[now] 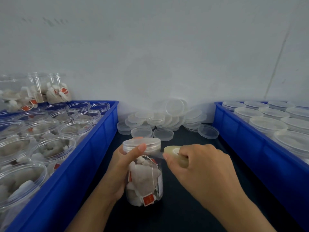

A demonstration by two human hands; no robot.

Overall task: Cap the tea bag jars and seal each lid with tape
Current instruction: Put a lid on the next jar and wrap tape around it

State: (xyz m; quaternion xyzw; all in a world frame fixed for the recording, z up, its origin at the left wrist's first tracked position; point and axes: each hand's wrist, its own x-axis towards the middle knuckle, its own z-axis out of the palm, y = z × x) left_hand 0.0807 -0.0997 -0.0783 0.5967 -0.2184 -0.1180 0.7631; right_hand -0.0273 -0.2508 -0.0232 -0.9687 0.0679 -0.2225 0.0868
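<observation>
A clear jar (145, 178) full of white tea bags with red tags stands on the dark table between two blue bins. A translucent lid (142, 143) sits on top of it. My left hand (123, 164) grips the jar from the left, with the thumb pressed against the lid's side. My right hand (199, 166) holds a roll of clear tape (173, 153) just right of the lid. A strip of tape runs from the roll to the jar below the lid rim.
The blue bin (93, 148) on the left holds several open jars of tea bags. Capped jars fill the blue bin (250, 144) on the right. Loose lids (167, 119) are piled against the wall behind the jar.
</observation>
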